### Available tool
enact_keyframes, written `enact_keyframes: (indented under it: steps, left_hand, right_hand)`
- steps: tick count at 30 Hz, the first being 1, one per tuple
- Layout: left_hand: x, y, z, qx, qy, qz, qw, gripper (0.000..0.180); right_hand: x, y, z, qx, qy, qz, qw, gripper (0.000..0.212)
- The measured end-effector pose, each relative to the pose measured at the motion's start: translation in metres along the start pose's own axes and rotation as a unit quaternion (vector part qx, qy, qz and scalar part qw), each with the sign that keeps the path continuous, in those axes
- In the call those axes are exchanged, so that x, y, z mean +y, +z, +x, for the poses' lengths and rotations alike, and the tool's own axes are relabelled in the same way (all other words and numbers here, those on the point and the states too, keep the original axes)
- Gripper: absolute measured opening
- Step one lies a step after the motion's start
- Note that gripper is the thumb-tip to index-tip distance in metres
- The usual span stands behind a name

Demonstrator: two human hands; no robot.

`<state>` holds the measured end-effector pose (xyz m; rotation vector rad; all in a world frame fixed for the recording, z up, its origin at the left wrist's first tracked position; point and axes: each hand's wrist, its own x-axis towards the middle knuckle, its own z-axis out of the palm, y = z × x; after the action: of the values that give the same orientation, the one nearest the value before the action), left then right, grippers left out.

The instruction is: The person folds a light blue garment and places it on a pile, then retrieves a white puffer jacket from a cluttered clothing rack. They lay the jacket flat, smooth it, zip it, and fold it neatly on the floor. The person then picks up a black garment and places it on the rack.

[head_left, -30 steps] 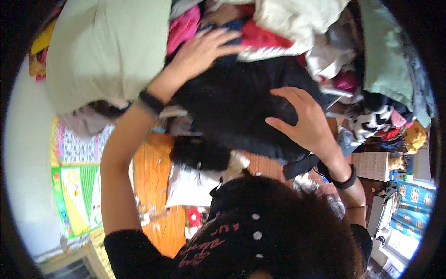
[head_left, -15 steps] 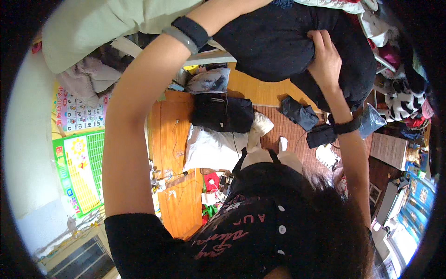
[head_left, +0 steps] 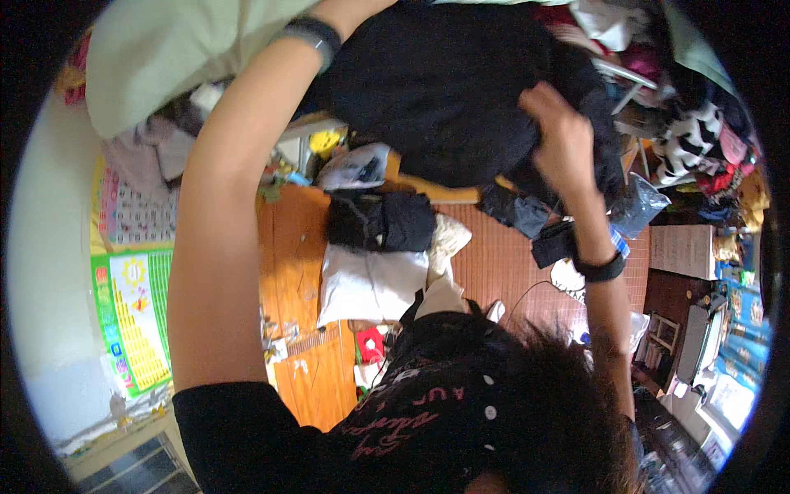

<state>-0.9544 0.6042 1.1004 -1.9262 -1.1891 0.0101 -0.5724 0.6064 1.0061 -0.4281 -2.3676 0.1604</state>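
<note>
Head view: right hand (head_left: 564,136) clenches a soft, floppy black garment (head_left: 448,90), best gathered beside that fist; left hand's grip cannot be told

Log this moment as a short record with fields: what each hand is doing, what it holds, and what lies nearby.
left hand: out of view past the top edge; only the forearm with a grey wristband shows
right hand: gripping the black garment
black garment: bulky, raised overhead
below: folded black clothes on a white pillow, wooden floor
right side: heap of mixed clothes
</note>
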Motion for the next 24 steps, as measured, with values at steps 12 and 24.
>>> enact_keyframes:
  steps: [12,24]
  left_hand:
    - [0.104,-0.077,0.021,-0.085,-0.141,-0.195,0.967,0.049]
    - [0.374,-0.1,-0.162,-0.151,-0.596,-0.762,0.204,0.096]
  right_hand:
    - [-0.022,-0.069,-0.109,-0.044,0.065,0.133,0.988,0.025]
    - [-0.029,-0.107,-0.173,-0.019,0.233,0.311,0.921,0.012]
